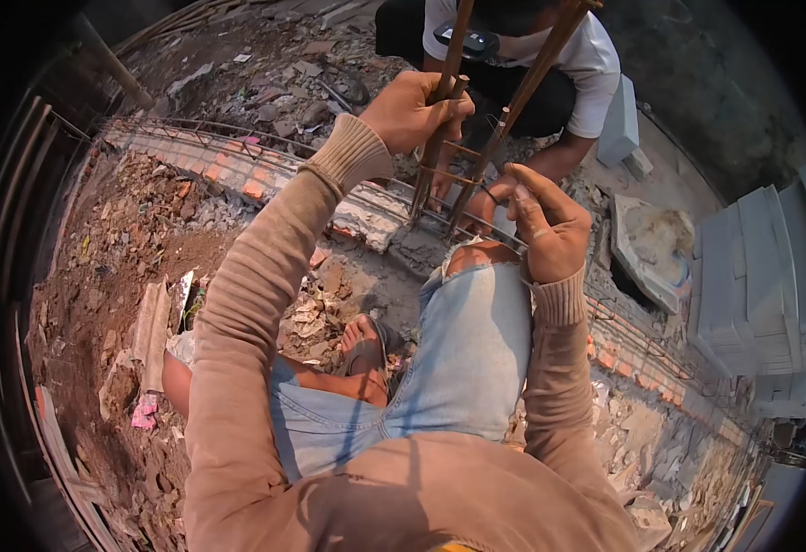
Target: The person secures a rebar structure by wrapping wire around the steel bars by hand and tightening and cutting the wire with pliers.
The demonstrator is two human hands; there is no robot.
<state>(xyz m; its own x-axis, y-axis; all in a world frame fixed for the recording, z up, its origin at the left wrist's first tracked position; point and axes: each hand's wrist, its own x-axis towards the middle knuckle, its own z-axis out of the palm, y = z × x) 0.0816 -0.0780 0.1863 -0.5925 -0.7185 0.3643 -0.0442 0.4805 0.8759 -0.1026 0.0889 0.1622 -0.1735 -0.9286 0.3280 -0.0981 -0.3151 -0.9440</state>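
Observation:
My left hand is closed around an upright rusty rebar of a column cage, near a shorter bar end. My right hand is in a pinch on the cage's right side, thumb against fingers; whatever it holds is too small to make out. Between my hands stands a second rusty rebar, leaning up to the right. Thin rectangular stirrups join the bars. Low beside the cage, close to my right fingertips, is a co-worker's hand; the co-worker's other hand is partly hidden behind the bars.
A co-worker in a white shirt crouches opposite me. Along a brick footing runs horizontal rebar. Stacked pale blocks and a broken slab lie at right. Rubble covers the ground at left.

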